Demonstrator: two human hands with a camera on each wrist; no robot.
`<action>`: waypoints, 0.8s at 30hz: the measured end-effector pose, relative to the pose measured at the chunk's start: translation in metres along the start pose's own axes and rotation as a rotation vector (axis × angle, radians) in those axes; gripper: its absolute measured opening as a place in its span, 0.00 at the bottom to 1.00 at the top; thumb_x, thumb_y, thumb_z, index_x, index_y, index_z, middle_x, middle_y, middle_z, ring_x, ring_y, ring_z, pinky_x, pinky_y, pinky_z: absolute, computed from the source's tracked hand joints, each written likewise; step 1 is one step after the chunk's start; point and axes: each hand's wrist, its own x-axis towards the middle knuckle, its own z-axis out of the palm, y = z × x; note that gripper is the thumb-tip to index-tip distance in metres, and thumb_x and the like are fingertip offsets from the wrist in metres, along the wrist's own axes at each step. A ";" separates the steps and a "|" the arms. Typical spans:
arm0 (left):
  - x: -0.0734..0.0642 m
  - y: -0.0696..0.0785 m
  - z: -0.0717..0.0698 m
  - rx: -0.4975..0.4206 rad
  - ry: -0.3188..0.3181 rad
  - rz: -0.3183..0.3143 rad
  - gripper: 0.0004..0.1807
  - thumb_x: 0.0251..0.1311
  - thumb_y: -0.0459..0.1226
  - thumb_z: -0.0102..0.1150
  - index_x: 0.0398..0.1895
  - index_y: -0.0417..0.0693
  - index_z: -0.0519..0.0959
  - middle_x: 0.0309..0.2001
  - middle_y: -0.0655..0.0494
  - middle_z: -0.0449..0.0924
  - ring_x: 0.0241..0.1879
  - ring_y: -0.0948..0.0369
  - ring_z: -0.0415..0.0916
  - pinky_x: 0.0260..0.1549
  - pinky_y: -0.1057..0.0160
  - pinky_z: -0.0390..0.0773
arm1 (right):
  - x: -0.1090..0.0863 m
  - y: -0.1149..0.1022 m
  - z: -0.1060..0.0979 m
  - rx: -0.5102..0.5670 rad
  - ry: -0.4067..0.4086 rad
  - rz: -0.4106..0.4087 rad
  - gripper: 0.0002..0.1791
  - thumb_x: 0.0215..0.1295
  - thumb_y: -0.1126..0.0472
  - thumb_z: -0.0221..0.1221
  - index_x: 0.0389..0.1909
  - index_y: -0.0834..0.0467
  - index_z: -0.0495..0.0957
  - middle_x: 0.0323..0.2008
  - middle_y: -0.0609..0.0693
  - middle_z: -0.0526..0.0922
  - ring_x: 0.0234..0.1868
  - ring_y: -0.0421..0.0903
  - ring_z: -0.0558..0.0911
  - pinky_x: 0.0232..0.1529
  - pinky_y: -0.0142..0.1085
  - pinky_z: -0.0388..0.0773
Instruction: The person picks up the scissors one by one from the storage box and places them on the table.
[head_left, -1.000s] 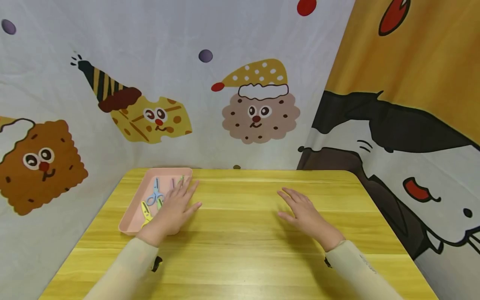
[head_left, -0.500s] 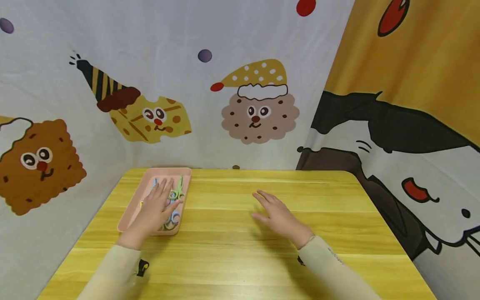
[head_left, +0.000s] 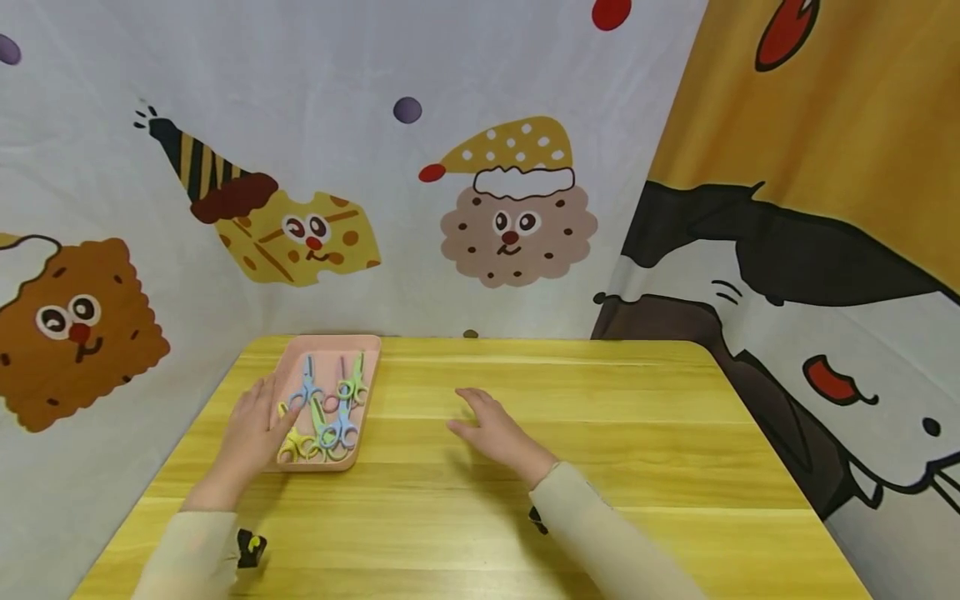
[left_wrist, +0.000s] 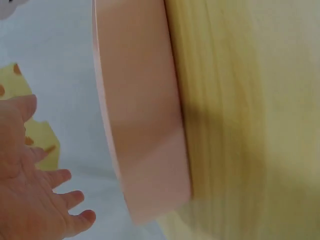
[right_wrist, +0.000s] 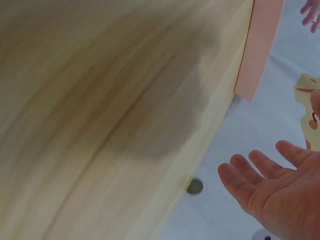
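Note:
A shallow pink tray [head_left: 324, 342] sits at the table's far left, holding several pairs of small scissors. Among them are blue scissors [head_left: 308, 383], green scissors [head_left: 356, 379] and yellow scissors [head_left: 297, 442]; some overlap. My left hand [head_left: 251, 433] is at the tray's left side, fingers extended and thumb over the rim; contact cannot be told. In the left wrist view the tray's wall [left_wrist: 142, 110] stands beside the spread hand [left_wrist: 40, 185]. My right hand [head_left: 498, 429] hovers over the table right of the tray, fingers extended, holding nothing.
The wood-grain table [head_left: 600, 400] extends right of the tray. Behind it hangs a white cloth [head_left: 337, 67] with cartoon prints, and an orange printed curtain [head_left: 840, 133] hangs on the right.
My left hand has moved left from above the tray to its left side, uncovering the scissors. My right hand has moved left across the table, toward the tray.

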 end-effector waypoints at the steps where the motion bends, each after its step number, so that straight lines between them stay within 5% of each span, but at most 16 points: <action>1: -0.001 -0.004 -0.001 -0.011 0.000 -0.009 0.42 0.71 0.52 0.40 0.72 0.31 0.40 0.68 0.21 0.40 0.66 0.26 0.39 0.60 0.27 0.44 | 0.003 -0.002 0.004 0.026 -0.005 0.007 0.38 0.66 0.39 0.51 0.73 0.50 0.53 0.72 0.52 0.54 0.72 0.54 0.56 0.67 0.53 0.60; 6: -0.009 -0.020 -0.008 -0.113 -0.039 -0.083 0.42 0.72 0.48 0.39 0.70 0.25 0.35 0.67 0.18 0.39 0.65 0.26 0.40 0.59 0.28 0.48 | 0.015 -0.012 0.024 0.153 -0.012 0.041 0.37 0.67 0.44 0.53 0.72 0.55 0.55 0.70 0.55 0.57 0.68 0.56 0.62 0.65 0.52 0.64; 13: -0.014 -0.037 -0.014 -0.202 -0.164 -0.300 0.38 0.73 0.47 0.31 0.71 0.27 0.34 0.67 0.20 0.42 0.63 0.27 0.47 0.59 0.32 0.57 | 0.034 -0.025 0.053 0.258 0.019 0.141 0.35 0.66 0.47 0.55 0.70 0.57 0.58 0.66 0.58 0.64 0.62 0.58 0.69 0.57 0.50 0.73; 17: -0.015 -0.044 -0.014 -0.215 -0.175 -0.359 0.34 0.72 0.44 0.32 0.70 0.26 0.43 0.66 0.23 0.50 0.63 0.30 0.53 0.58 0.37 0.65 | 0.044 -0.039 0.066 0.321 0.053 0.190 0.33 0.65 0.50 0.58 0.68 0.57 0.62 0.63 0.57 0.68 0.60 0.56 0.71 0.54 0.48 0.75; 24: -0.016 -0.051 -0.011 -0.168 -0.137 -0.414 0.29 0.70 0.38 0.34 0.68 0.28 0.54 0.65 0.25 0.55 0.62 0.33 0.56 0.58 0.37 0.64 | 0.061 -0.063 0.092 0.397 0.102 0.238 0.31 0.60 0.56 0.62 0.63 0.59 0.67 0.56 0.58 0.73 0.50 0.52 0.76 0.44 0.41 0.80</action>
